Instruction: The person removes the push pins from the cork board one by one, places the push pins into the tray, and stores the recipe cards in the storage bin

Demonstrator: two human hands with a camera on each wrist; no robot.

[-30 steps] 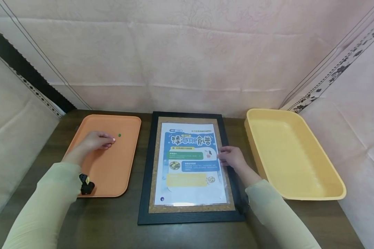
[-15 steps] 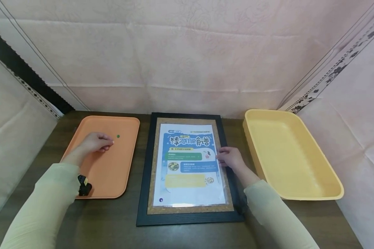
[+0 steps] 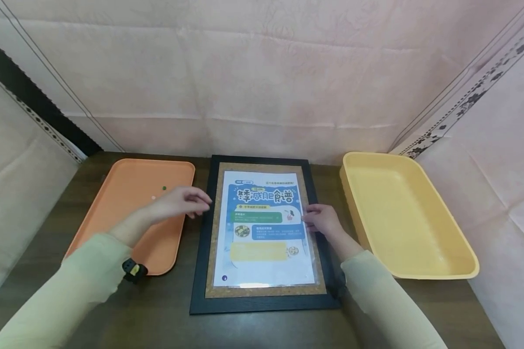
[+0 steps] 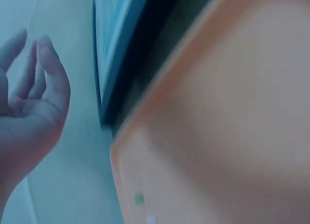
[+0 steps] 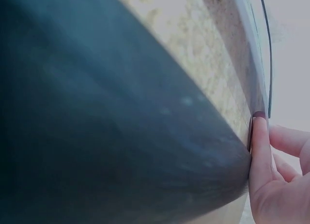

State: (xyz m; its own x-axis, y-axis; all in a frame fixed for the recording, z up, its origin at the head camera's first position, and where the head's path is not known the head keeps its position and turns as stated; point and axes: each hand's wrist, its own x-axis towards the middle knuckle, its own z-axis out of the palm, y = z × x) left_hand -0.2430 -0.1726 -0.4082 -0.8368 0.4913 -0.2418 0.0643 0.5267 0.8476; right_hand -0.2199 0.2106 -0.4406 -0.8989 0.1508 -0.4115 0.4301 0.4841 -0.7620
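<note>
My right hand [image 3: 325, 224] pinches the right edge of a printed sheet [image 3: 266, 271], which lies on a cork board [image 3: 262, 292] with a black frame [image 3: 262, 304]. In the right wrist view the sheet's thin edge runs between the fingers [image 5: 261, 151] of that hand. My left hand [image 3: 181, 202] hovers between the orange tray [image 3: 126, 194] and the board's left frame edge. Its fingers are loosely bent, and nothing shows between them in the left wrist view. A tiny green piece [image 3: 164, 187] and a tiny whitish piece [image 3: 153, 197] lie on the tray, too small to identify.
A deep yellow bin [image 3: 401, 213] stands right of the board. The dark wooden table [image 3: 157, 315] runs under everything. Pale cloth walls [image 3: 262, 87] rise behind and at both sides. A black wrist camera [image 3: 134, 270] sits by my left sleeve, over the tray's front edge.
My left hand has left the whitish piece on the tray and moved right to the board's left edge. The right hand and sheet have stayed in place.
</note>
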